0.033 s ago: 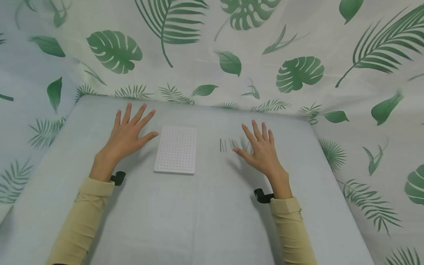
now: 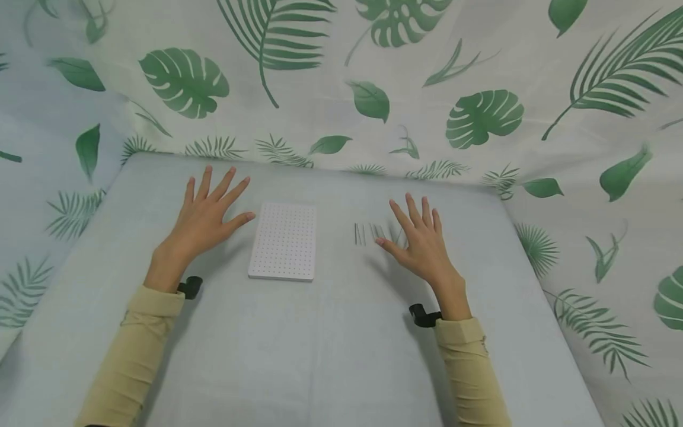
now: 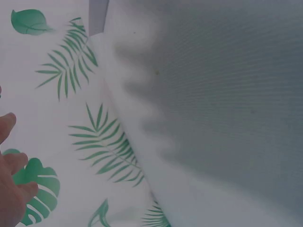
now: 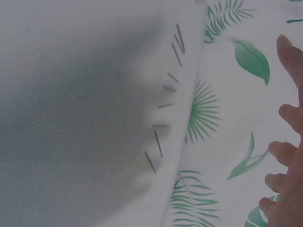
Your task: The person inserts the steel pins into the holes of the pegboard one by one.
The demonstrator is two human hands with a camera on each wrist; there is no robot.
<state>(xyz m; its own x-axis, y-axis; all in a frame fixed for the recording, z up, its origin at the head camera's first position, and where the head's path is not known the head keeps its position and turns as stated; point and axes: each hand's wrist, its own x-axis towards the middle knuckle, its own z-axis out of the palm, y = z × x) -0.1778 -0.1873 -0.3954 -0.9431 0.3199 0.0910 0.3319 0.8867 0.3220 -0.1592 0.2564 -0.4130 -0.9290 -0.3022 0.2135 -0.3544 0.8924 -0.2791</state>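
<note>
A white rectangular board with rows of small holes lies flat on the table, a little left of the middle. My left hand hovers beside it with fingers spread, the thumb tip close to the board's far left corner. To the board's right, several thin metal pins lie in a loose row. My right hand, also spread, is held over the right end of that row and hides part of it. The right wrist view shows the pins scattered at different angles. Neither hand holds anything.
A pale cloth covers the table. Behind it and along both sides hangs a white curtain printed with green leaves. Small black devices sit at both wrists, below the rolled tan sleeves.
</note>
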